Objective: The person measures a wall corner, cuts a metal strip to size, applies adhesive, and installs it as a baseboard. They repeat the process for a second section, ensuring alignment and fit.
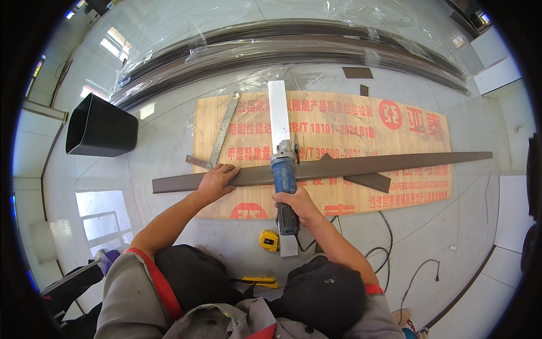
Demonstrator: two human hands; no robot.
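Note:
A long dark brown trim strip (pixel 361 164) lies crosswise over a wooden board (pixel 429 121) with red print. My left hand (pixel 219 183) grips the strip near its left end, fingers over the far edge. In my right hand (pixel 299 204) is a blue angle grinder (pixel 284 175), held by its body over the strip. Its metal head points away from me, and the disc shows only edge-on at the right. Beneath the grinder runs a white strip (pixel 279 113), partly hidden by the tool. A shorter brown offcut (pixel 370 181) lies slanted under the long strip.
A metal try square (pixel 224 130) rests on the board. Near my knees are a yellow tape measure (pixel 269 240) and a yellow utility knife (pixel 257 281). A black bin (pixel 101 127) stands left. Plastic-wrapped strips (pixel 282 48) lie beyond; a black cable (pixel 389 237) loops at right.

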